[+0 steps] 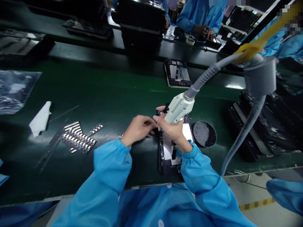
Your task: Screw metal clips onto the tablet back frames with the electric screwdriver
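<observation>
My right hand [174, 127] is wrapped round a pale electric screwdriver [178, 108] with a grey ribbed cable sleeve at its upper end. Its tip is hidden behind my fingers. Below it lies an opened tablet [167, 151], flat on the table, with dark frame and silvery inner parts, partly covered by my right hand and wrist. At the tablet's upper left edge my left hand [140, 127] has its fingers pinched together, close to my right fingertips. Whatever it may hold is too small to see. A round dish of tiny screws [204, 134] stands right of the tablet.
Small metal-and-black strips [78, 137] lie on the left, near a white cloth [41, 119] and a clear plastic bag [16, 91]. Another opened tablet [177, 74] lies further back. Dark panels [258, 129] are stacked at right. A grey hose [246, 132] hangs there. Co-workers in blue [201, 15] sit opposite.
</observation>
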Motion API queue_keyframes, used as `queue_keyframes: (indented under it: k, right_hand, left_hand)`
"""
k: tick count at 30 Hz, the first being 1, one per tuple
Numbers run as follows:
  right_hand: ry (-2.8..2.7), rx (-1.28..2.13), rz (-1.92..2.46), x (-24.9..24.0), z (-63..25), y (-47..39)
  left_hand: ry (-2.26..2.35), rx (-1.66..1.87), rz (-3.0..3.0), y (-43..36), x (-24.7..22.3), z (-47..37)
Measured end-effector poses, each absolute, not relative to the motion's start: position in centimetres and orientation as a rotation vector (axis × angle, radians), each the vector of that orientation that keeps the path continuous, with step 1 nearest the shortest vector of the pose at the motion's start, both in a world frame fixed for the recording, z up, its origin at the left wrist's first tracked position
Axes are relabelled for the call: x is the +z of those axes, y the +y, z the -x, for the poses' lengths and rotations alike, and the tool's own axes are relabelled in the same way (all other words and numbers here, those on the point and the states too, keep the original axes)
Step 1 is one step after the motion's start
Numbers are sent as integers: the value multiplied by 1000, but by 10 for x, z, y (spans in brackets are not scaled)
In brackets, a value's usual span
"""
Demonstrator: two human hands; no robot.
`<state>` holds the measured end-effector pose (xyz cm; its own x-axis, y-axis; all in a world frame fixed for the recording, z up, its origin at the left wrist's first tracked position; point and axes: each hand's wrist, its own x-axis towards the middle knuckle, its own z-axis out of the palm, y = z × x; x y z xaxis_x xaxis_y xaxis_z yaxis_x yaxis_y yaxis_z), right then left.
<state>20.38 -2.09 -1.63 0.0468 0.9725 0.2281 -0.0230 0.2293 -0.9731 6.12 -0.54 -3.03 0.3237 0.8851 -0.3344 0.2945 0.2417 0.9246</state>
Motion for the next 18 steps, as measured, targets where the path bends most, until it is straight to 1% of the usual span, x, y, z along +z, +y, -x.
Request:
queue_keyframes:
  k: [4, 8, 12, 15, 18]
  right_hand:
    - [-1296, 999, 1036, -18, -201, -23]
    - [-1286, 1006, 1015, -16, -199, -22]
    - [-1211, 966, 939, 6, -215, -27]
    - [-1189, 818, 957, 22, -253, -32]
    - [-1148, 699, 1029, 23, -302, -37]
  left_hand:
    - [1493, 610, -1522, -1, -19, -12]
    - [1729, 455, -1778, -4, -24, 5]
    - [1755, 306, -1933, -7, -26, -11]
    - [1709, 307, -1939, -7, -25, -18]
    - [1650, 330, -1860, -6, -28, -15]
